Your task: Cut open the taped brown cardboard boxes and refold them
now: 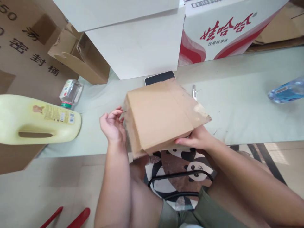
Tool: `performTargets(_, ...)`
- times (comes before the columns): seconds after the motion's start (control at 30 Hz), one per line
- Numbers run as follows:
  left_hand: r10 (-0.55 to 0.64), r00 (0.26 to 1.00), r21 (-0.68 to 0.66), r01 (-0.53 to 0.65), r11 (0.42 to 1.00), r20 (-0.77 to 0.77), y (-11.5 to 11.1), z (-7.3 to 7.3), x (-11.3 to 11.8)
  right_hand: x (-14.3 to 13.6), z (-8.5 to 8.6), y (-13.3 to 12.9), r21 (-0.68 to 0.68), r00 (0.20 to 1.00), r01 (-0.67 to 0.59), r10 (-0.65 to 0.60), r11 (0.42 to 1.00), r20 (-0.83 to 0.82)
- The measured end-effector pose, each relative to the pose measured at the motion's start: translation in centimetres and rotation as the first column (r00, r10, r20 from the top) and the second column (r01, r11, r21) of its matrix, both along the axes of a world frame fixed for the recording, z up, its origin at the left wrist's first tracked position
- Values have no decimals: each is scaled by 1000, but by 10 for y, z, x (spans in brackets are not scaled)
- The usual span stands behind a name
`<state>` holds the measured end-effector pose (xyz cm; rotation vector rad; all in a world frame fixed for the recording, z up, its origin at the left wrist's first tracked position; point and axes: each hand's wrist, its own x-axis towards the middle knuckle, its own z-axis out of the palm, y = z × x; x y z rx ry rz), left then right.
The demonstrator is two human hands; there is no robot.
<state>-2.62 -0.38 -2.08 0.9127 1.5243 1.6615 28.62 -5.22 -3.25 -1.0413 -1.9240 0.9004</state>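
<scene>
A brown cardboard box point(162, 114) with tattered edges is tilted above the near edge of the table. My right hand point(197, 137) grips its lower right edge, with the thumb along the near side and the other fingers hidden beneath. At the box's left edge is my left hand point(114, 125), palm turned up, its fingers loosely curled and apart. Whether those fingertips touch the cardboard I cannot tell. Behind the box lie a dark flat device with a white rim point(159, 78) and a utility knife point(194, 92), both partly covered by it.
A pale yellow jug point(59, 122) and a clear bottle with a green cap point(71, 91) lie at left. White cartons point(137, 47) and a red-and-white carton point(213, 34) line the back. On the right lies a blue plastic bottle point(286, 91). A panda-print surface point(180, 171) shows below.
</scene>
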Motion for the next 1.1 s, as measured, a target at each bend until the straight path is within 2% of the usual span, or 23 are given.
performTargets(0.07, 128, 992, -25, -128, 991, 5, 1, 1, 7, 0, -4, 0, 46, 988, 55, -61, 997, 141)
performTargets(0.1, 131, 991, -40, -131, 991, 8, 0, 1, 11, -1, -6, 0, 48, 975, 76, -84, 996, 204)
performTargets(0.13, 86, 996, -61, -85, 995, 17, -1, 1, 15, -2, -7, 1, 41, 962, 90, -97, 995, 257)
performTargets(0.2, -72, 994, -146, 83, 986, 80, -5, 1, 24, -5, -9, 1, 8, 939, 97, -94, 995, 329)
performTargets(0.3, -295, 931, -281, 348, 894, 214, -11, 2, 36, -8, -10, 0, -22, 929, 80, -67, 997, 364)
performTargets(0.37, -380, 883, -294, 454, 841, 277, -13, 3, 42, -10, -11, 0, -20, 929, 95, -81, 995, 360)
performTargets(0.4, -399, 869, -283, 477, 832, 292, -14, 3, 44, -10, -12, -1, -16, 930, 111, -98, 994, 355)
performTargets(0.47, -379, 873, -241, 457, 856, 307, -13, 5, 45, -11, -12, 0, 0, 930, 156, -147, 988, 338)
performTargets(0.57, -308, 899, -144, 365, 920, 312, -10, 8, 45, -12, -8, 2, 2, 920, 256, -244, 967, 306)
performTargets(0.67, -257, 926, -71, 286, 956, 277, -9, 12, 44, -12, 1, 7, -74, 883, 403, -366, 912, 294)
performTargets(0.8, -245, 930, -76, 274, 959, 274, -11, 17, 46, -8, 9, 12, -183, 862, 505, -481, 844, 160)
performTargets(0.97, -234, 949, -163, 270, 949, 210, -14, 21, 45, -4, 7, 12, -244, 837, 484, -526, 840, -149)
performTargets(1.1, -249, 939, -148, 288, 946, 236, -15, 23, 45, -2, 9, 13, -288, 754, 562, -623, 776, -207)
